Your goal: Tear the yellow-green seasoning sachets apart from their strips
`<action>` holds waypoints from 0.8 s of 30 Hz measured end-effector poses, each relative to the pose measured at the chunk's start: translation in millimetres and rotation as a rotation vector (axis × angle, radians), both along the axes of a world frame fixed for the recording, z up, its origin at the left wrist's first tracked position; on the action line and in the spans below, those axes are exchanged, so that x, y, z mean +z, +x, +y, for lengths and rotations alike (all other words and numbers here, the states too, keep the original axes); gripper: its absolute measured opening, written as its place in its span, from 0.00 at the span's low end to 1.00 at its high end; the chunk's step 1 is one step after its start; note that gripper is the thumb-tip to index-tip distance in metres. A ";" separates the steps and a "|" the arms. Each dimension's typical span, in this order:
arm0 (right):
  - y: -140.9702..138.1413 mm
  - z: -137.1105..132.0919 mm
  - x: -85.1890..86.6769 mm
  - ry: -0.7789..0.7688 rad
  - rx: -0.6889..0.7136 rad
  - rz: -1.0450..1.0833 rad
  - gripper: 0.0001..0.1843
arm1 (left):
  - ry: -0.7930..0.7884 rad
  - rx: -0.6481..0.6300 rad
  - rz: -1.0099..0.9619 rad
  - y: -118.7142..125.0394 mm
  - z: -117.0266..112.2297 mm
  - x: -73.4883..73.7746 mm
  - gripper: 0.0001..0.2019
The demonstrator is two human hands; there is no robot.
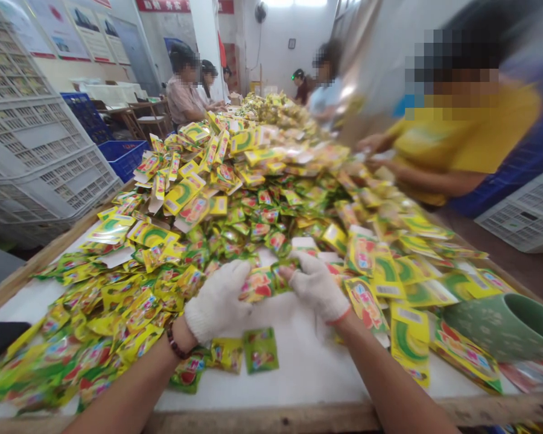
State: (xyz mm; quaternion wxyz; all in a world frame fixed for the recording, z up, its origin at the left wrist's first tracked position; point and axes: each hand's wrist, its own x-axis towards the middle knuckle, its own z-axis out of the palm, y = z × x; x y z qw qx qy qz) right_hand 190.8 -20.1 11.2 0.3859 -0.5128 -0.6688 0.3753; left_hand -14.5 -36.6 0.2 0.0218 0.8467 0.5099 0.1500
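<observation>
My left hand (219,301), in a white knit glove, is closed around a small yellow box (256,286) with red fruit pictures. My right hand (320,288), gloved the same way, pinches a small green packet (280,276) close to the box's right end; blur hides its exact grip. Below my hands a green packet (260,350) and a yellow packet (227,354) lie on the white tabletop (298,367). A heap of small packets (136,301) spreads to the left, and flat yellow boxes (409,343) lie to the right.
A green flowered container (493,325) lies tilted at the right. A dark object (2,340) is at the left edge. White crates (40,138) are stacked at left. A person in yellow (461,141) works at right; several others sit farther along the table.
</observation>
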 end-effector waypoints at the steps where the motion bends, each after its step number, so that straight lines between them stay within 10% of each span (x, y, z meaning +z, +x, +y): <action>1: -3.9 -1.8 -1.8 0.046 -0.020 -0.033 0.08 | 0.001 0.013 -0.021 1.6 -0.6 -1.5 0.23; 15: -2.3 -2.6 -4.6 0.202 -0.008 -0.274 0.07 | 0.241 -0.060 -0.072 7.9 0.2 -12.3 0.19; 24: -1.9 -10.7 17.6 -0.218 -0.034 0.144 0.13 | 0.267 0.042 -0.038 3.7 3.4 -9.1 0.22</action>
